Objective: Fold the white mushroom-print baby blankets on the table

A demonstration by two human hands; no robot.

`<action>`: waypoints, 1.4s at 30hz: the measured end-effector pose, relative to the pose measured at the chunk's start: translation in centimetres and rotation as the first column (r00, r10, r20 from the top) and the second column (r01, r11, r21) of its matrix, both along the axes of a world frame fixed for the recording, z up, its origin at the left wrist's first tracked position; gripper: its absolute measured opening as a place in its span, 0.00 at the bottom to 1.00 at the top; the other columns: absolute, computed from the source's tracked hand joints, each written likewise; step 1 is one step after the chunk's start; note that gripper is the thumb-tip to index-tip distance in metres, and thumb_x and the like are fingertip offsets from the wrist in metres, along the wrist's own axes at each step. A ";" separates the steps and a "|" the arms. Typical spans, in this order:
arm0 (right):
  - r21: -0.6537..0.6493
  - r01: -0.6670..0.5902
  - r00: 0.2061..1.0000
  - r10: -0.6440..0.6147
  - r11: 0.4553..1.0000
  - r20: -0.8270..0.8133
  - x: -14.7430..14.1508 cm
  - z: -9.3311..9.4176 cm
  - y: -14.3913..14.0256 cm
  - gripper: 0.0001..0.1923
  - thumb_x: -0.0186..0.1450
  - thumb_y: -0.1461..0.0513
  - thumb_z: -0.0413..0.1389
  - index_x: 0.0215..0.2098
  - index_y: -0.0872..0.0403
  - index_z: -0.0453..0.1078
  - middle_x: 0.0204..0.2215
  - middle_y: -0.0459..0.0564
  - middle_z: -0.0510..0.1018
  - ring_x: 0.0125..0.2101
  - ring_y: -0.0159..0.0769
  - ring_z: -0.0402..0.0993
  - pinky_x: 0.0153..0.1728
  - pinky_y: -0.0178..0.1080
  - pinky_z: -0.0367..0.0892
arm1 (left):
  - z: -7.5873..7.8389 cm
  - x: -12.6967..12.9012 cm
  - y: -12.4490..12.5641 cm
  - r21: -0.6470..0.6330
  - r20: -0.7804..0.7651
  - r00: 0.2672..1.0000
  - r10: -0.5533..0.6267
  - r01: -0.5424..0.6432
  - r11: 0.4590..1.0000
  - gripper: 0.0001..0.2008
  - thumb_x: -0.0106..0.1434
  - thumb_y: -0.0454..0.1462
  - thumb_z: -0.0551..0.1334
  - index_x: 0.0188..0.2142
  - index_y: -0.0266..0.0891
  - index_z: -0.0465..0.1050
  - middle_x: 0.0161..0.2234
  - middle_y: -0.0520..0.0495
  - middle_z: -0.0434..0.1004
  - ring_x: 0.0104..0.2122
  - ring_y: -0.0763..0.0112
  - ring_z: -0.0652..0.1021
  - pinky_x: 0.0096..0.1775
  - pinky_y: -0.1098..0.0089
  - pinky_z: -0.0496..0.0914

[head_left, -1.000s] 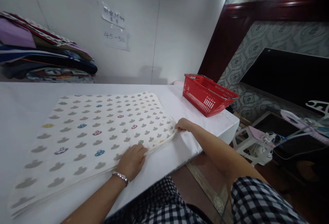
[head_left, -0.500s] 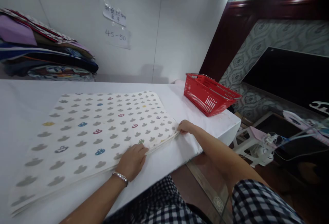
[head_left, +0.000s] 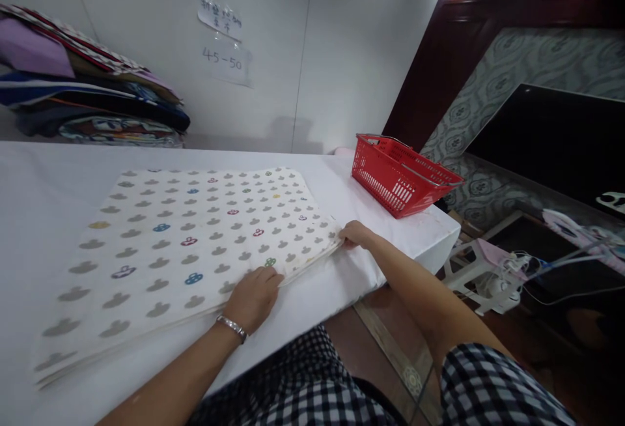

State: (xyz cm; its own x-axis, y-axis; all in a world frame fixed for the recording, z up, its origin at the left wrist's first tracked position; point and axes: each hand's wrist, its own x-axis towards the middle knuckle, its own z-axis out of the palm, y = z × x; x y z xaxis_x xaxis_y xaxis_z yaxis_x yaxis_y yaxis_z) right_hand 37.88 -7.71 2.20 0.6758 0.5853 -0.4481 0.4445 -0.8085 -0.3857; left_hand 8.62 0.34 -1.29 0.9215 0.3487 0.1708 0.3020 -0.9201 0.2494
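I wear a shiny, silver-coloured bracelet [head_left: 232,328] around the wrist of my bare left hand [head_left: 254,297], and, on the side of my bare right hand [head_left: 355,234], a wide short sleeve [head_left: 493,383] in black-and-white check, matching the checked clothing [head_left: 317,403] over my lap.

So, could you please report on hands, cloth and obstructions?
Left hand on near edge; right hand holding right corner. Patterned cloth flat, layered. Red basket stands apart.
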 end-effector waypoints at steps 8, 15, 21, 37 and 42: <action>0.157 0.101 0.990 -0.084 0.982 -0.115 0.0 -1.4 -0.7 0.09 0.51 0.71 0.56 0.32 0.59 0.67 0.09 0.43 0.67 0.14 0.34 0.68 0.18 0.32 0.66 | -0.1 0.1 0.1 0.021 0.003 1.000 -0.023 0.023 1.000 0.13 0.60 0.30 0.51 0.40 0.38 0.70 0.38 0.45 0.71 0.39 0.64 0.69 0.42 0.63 0.64; 0.376 0.142 0.972 -0.057 0.916 -0.228 0.0 -1.8 -2.8 0.14 0.57 0.67 0.56 0.41 0.55 0.61 0.13 0.39 0.70 0.14 0.26 0.67 0.18 0.27 0.65 | 0.2 -0.1 0.0 0.012 0.027 1.000 -0.017 0.017 1.000 0.12 0.60 0.32 0.51 0.39 0.40 0.70 0.38 0.45 0.70 0.39 0.65 0.69 0.41 0.64 0.63; 0.426 0.182 0.953 -0.053 0.886 -0.297 0.4 -2.2 -3.1 0.11 0.57 0.66 0.57 0.36 0.56 0.60 0.14 0.40 0.70 0.15 0.27 0.68 0.16 0.26 0.63 | 1.9 3.4 -1.2 0.045 -0.043 0.997 -0.066 0.068 0.997 0.08 0.61 0.37 0.54 0.36 0.39 0.70 0.38 0.45 0.70 0.40 0.63 0.69 0.40 0.63 0.63; 0.528 -0.139 0.989 0.093 0.837 0.114 -0.7 -2.6 -4.1 0.19 0.56 0.65 0.57 0.45 0.50 0.65 0.41 0.47 0.72 0.39 0.33 0.69 0.42 0.36 0.64 | 1.7 10.8 -2.4 -0.043 -0.074 0.997 0.021 -0.024 0.999 0.17 0.64 0.37 0.46 0.32 0.38 0.72 0.35 0.43 0.72 0.37 0.64 0.72 0.35 0.67 0.63; 0.427 -0.690 0.680 0.324 0.584 0.658 -1.1 -2.8 -5.2 0.08 0.59 0.66 0.52 0.37 0.53 0.70 0.48 0.52 0.67 0.49 0.39 0.61 0.48 0.42 0.59 | 0.9 10.9 -2.4 -0.052 -0.043 0.998 0.043 -0.045 0.998 0.14 0.63 0.38 0.48 0.32 0.41 0.72 0.34 0.46 0.72 0.36 0.66 0.72 0.35 0.68 0.63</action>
State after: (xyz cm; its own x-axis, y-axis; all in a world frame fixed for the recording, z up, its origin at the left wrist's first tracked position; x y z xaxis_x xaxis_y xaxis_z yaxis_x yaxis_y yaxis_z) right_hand 36.80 -12.96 -0.63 0.1659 0.8941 0.4159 0.9555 -0.0414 -0.2922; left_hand 19.52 -2.04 -0.35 0.9112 0.3963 0.1127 0.3528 -0.8917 0.2835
